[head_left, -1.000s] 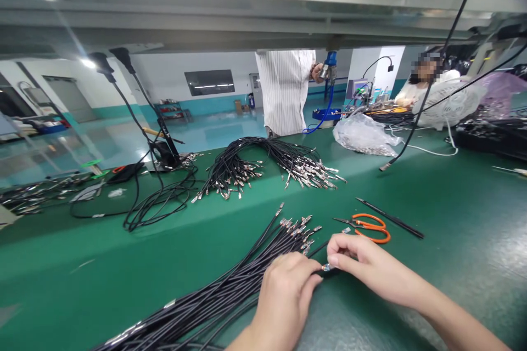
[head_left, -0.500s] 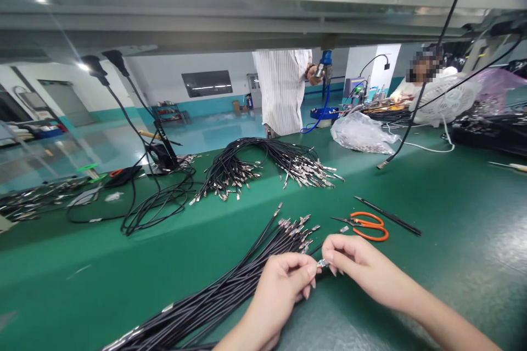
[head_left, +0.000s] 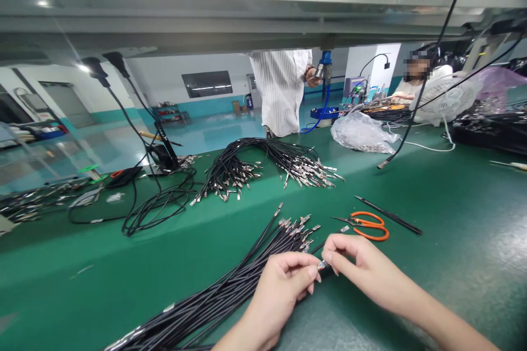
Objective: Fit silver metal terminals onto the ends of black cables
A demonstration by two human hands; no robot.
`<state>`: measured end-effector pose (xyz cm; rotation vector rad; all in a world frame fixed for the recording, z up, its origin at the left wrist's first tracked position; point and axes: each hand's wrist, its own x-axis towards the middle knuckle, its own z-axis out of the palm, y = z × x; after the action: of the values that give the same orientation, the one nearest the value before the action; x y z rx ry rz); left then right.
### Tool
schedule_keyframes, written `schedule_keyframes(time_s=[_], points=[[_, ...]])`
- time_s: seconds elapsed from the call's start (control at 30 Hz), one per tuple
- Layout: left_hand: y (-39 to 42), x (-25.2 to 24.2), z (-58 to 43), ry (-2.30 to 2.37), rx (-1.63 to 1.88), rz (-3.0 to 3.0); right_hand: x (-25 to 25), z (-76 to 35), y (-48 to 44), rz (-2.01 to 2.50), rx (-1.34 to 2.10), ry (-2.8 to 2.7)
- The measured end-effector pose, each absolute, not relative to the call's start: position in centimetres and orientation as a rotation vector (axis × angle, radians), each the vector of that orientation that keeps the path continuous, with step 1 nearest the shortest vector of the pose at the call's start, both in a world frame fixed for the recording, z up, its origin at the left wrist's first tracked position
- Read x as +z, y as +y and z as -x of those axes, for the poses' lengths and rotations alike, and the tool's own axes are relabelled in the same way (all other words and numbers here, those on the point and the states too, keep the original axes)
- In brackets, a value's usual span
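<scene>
Between the fingertips of both hands is a small metal cable connector (head_left: 322, 265) with bits of coloured wire showing. My left hand (head_left: 286, 288) pinches it from the left, thumb against forefinger. From the right, my right hand (head_left: 360, 263) pinches its other end. Fingers hide most of the connector and the cable it belongs to. A bundle of black cables (head_left: 218, 299) runs beneath and left of my left hand, its metal-tipped ends fanned out just beyond the fingers. Orange-handled scissors (head_left: 370, 226) lie beyond my right hand.
Black tweezers (head_left: 389, 215) lie past the scissors on the green bench (head_left: 135, 269). Farther back are a second cable bundle (head_left: 263, 148), a plastic bag (head_left: 364, 132), a white fan (head_left: 444, 97) and a hanging black cable (head_left: 438, 49). A person in a striped shirt (head_left: 282, 93) stands behind the bench.
My fingertips have closed in slightly around the connector, and its angle has shifted a little. Behind the bench, the person in the striped shirt has leaned slightly left.
</scene>
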<state>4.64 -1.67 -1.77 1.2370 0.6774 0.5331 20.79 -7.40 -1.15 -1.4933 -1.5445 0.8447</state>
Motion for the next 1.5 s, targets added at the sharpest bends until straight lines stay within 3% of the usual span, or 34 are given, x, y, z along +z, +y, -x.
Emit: schedule_keyframes(time_s=[0.47,1.5], points=[[-1.7,-1.8,-4.7,0.681,0.571,-1.254,-1.0,-20.4,-7.7,1.516,0.737,-1.601],[-1.6,-2.1,-4.7,0.631,0.517,-1.182,-2.2,-21.2,-7.0,1.312,1.054,-1.454]])
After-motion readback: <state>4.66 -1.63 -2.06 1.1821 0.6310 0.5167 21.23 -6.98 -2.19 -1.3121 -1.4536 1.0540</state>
